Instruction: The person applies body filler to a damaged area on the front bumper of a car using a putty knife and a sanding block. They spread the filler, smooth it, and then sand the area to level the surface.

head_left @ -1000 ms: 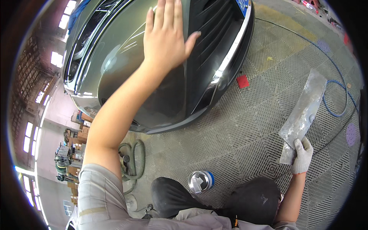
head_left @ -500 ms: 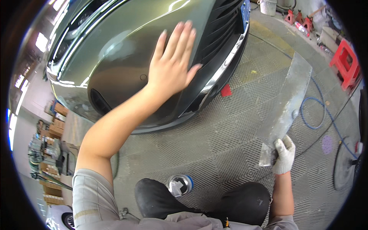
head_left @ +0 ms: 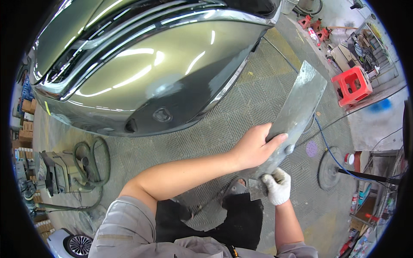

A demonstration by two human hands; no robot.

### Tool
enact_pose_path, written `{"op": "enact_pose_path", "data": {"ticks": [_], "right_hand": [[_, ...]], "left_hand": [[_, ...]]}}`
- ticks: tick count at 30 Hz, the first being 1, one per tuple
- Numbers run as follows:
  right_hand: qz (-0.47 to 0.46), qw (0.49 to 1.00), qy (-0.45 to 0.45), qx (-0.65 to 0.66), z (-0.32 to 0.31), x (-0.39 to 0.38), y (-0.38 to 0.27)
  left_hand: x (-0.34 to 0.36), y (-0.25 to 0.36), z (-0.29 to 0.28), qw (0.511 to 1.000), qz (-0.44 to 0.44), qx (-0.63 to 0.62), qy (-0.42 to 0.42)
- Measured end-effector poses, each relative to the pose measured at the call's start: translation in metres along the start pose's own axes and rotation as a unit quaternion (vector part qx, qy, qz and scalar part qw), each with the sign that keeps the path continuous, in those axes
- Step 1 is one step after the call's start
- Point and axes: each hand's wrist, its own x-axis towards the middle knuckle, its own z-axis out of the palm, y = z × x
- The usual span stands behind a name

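My bare left hand (head_left: 258, 144) grips the long, scuffed grey metal sheet (head_left: 301, 94) at its lower half, thumb on top and fingers curled round its left edge. My right hand (head_left: 278, 185), in a white knit glove, is closed on the sheet's lower end, where a short plate (head_left: 258, 189) shows beside it. A small rounded lump sits on the sheet near my left thumb. At the upper left stands a glossy olive-green car front (head_left: 142, 77), with chrome trim, dark lower parts and a small round recess (head_left: 162, 114).
A red stool (head_left: 352, 86) and jack stands (head_left: 323, 34) line the right wall. A round pad on a pole (head_left: 331, 167), a blue hose and a cluttered rack (head_left: 370, 202) are at the right. A grey machine (head_left: 58, 172) with coiled hoses and boxes sit left. The floor (head_left: 232, 99) is grated.
My left hand has left the car's panel and moved down and right onto the metal sheet. The sheet has shifted left with my right hand. The view has turned and the knees appear lower.
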Motion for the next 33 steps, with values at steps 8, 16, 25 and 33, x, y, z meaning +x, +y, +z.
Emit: {"op": "enact_pose_path", "data": {"ticks": [8, 16, 25, 33], "right_hand": [[0.005, 0.999, 0.05, 0.019, -0.027, -0.054, -0.153], [-0.021, 0.976, -0.199, -0.091, -0.002, -0.029, -0.29], [0.02, 0.96, -0.281, -0.002, 0.024, 0.028, -0.304], [0.221, 0.854, -0.428, 0.199, -0.017, 0.116, -0.27]], "left_hand": [[-0.1, 0.121, -0.021, 0.933, 0.098, 0.095, 0.334], [-0.129, 0.197, -0.009, 0.8, 0.175, -0.137, 0.557], [-0.173, 0.172, 0.076, 0.816, -0.009, 0.066, 0.575], [-0.141, 0.107, 0.129, 0.618, 0.07, -0.129, 0.773]]}}
